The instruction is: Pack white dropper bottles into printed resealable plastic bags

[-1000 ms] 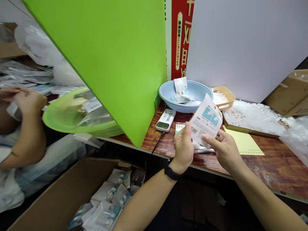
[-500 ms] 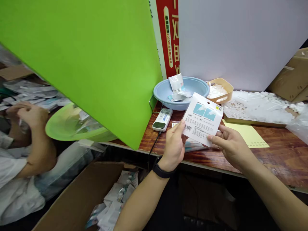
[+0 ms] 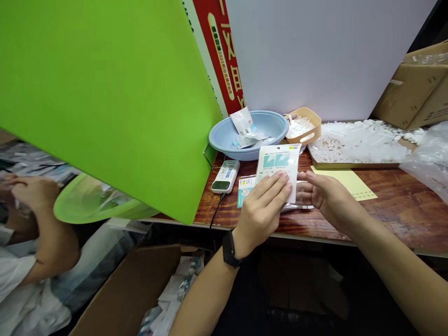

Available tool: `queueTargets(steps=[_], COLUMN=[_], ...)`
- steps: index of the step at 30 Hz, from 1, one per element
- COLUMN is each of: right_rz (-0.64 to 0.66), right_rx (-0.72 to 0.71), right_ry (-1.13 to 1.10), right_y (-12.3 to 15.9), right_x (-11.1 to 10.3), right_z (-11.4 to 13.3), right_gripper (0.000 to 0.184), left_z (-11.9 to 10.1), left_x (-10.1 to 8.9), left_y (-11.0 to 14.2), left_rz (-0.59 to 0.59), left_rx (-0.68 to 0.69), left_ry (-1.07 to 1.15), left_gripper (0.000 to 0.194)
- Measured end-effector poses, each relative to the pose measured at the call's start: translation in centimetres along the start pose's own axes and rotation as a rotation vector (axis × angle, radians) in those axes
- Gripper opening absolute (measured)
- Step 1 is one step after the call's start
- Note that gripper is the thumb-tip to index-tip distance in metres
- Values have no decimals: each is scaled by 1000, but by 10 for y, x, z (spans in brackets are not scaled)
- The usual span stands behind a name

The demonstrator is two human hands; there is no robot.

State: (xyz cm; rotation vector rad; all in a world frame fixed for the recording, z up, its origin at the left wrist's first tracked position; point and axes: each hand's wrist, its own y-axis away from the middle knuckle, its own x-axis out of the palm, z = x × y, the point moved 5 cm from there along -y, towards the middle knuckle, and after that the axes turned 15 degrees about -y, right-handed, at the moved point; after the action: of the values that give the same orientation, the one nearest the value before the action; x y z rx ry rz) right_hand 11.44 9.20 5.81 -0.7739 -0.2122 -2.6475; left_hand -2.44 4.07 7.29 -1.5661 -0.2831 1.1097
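A flat white packet [image 3: 292, 161] with a hang hole, two blue-green pictures and printed text stands upright above the table. My left hand [image 3: 262, 205] lies across its lower front, fingers straight and together, thumb hidden; the packet is held in this hand. Beside the packet's right edge is my right hand [image 3: 329, 196], its thumb apart from the packet and its fingertips partly hidden behind the edge. Beneath and behind my left hand, similar blue-and-white packets [image 3: 244, 189] lie on the wooden table [image 3: 402, 205].
Behind stands a blue basin [image 3: 219, 140] with several packets, beside a tan basket [image 3: 317, 128] of white pieces. A tray [image 3: 350, 165] of white bits is at right, near yellow paper [image 3: 364, 186]. A white device [image 3: 226, 176], green panel [image 3: 140, 116] and a co-worker's hands [image 3: 35, 189] are left.
The packet has turned more upright. My left hand has gone from pinching its left edge to lying flat over its front, and my right thumb has come off it. The view has shifted right.
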Motion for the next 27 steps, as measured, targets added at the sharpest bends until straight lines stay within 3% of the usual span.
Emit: queueTargets(steps=[2,4,8,9,11,15,19,23,27], right_rz=[6,-6,14,51,135,210,209,237,267], right_rx=[1,-148,-908,-1049,-1172,-1095,-877,-664,-657], right_ry=[33,210,824,940,1073,1091,1025,986,1007], right_y=[3,9,38,45,51,46,37,27,22], right_x=[0,3,28,35,42,41,34,28,26], right_z=[2,11,41,42,41,42,44,39,33], right_gripper=[43,39,13,16,21,17,6,10,14], left_z=[6,12,17,17,13,8,7,5,3], left_x=[-3,-7,-7,-7,-5,-5,-4,0,5], left_y=[0,0,3,3,5,7,10,11,11], left_rz=[-56,-65,39,66,122,197,238,270,283], left_rx=[-134,-334,-720,-775,-825,-803,-827,-833,-878], left_ry=[103,211,535,613,749,888,927,919,933], left_gripper=[41,36,28,28,29,30,32,31,34])
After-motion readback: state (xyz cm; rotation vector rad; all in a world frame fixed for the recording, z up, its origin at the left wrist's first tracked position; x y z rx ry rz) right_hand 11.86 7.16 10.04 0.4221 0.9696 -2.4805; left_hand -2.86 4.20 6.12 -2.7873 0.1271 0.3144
